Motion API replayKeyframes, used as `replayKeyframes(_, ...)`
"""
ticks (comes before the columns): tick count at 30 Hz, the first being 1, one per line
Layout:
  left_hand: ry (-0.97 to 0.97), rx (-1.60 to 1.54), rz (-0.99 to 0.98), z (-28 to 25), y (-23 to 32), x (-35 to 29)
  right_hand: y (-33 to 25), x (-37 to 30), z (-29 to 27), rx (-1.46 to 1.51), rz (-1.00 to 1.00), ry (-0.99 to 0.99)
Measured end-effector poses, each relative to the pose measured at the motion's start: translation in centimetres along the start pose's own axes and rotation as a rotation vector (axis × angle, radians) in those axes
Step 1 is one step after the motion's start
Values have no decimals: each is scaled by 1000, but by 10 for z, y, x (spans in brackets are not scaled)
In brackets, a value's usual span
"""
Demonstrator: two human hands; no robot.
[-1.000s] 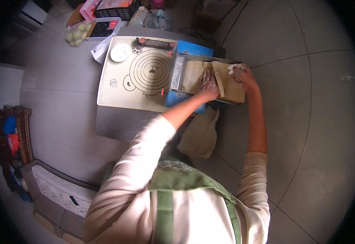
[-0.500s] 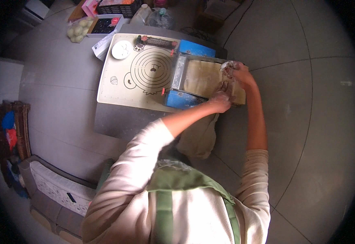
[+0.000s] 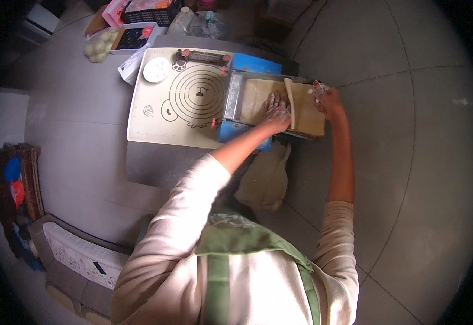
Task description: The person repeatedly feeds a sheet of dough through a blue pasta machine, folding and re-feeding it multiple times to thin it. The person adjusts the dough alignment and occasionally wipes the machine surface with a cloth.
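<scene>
left hand (image 3: 274,106) lies flat, fingers spread, palm on the pale thin dough sheet (image 3: 258,97); nothing gripped. right hand (image 3: 326,98) is closed round something small at the sheet's right edge; what it is, cannot tell. cream round-marked baking mat (image 3: 155,122) fills upper centre-left. blue-framed metal dough roller (image 3: 236,103) sits just right of it, dough sheet lying across its bed. white round lid (image 3: 155,69) rests on the mat's upper left corner.

To my left a cream baking mat (image 3: 163,116) printed with rings lies flat on the grey surface (image 3: 73,116). A small white round dish (image 3: 155,69) sits on its far corner. Beyond it are a bag of pale round balls (image 3: 97,45) and a black crate (image 3: 148,12). A beige cloth (image 3: 266,179) hangs by my chest, and a patterned cushion (image 3: 79,254) lies low on my left.
</scene>
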State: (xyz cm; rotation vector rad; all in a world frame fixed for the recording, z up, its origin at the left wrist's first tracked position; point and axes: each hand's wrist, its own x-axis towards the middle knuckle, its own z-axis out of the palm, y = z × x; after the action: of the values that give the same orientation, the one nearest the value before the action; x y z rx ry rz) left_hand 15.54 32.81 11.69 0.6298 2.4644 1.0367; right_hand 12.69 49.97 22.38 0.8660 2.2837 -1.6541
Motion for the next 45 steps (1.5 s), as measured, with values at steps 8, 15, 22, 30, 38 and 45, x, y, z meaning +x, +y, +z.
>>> replayKeyframes(8,26,290,644,-5,13,-46,24,2,-22,106,-191,-210)
replayKeyframes(15,122,185,233,-30,-42,-31,10,-7,-8,141,-181,-154)
replayKeyframes(22,-40,234,-11,-17,-26,-16,15,-9,0,124,-56,20)
replayKeyframes(30,-195,189,319,-36,-87,-57,22,3,-5,95,-173,-197)
replayKeyframes(38,-111,-14,-5,-62,-70,-58,-7,-21,1,55,-137,-68)
replayKeyframes(45,96,-151,131,-10,-13,-17,23,-2,-16,115,-181,-12)
